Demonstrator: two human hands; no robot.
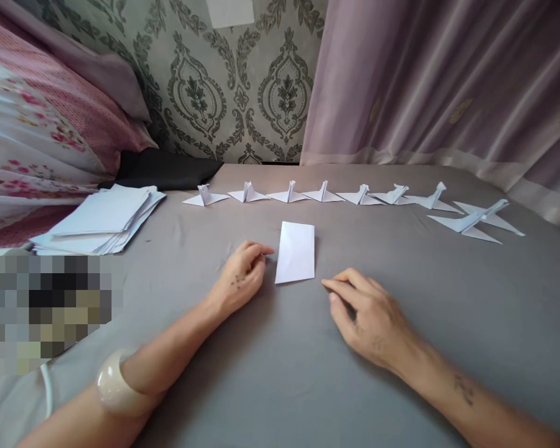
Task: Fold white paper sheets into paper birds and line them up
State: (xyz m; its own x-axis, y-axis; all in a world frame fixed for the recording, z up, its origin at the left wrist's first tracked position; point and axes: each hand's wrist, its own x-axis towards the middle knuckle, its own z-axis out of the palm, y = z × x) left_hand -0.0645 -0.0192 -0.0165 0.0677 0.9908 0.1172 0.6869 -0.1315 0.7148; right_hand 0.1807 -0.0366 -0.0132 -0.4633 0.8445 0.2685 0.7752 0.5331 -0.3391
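One folded white paper is laid flat on the grey surface, between both hands. Left hand: fingers loosely curled, index tip held just beside paper's left edge. Right hand: fingers bent, narrow gap to thumb, kept near lower right corner. Folded paper birds are lined up behind; paper stack is placed far left.

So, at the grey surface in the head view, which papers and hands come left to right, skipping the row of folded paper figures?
Paper stack, left hand, white folded sheet, right hand.
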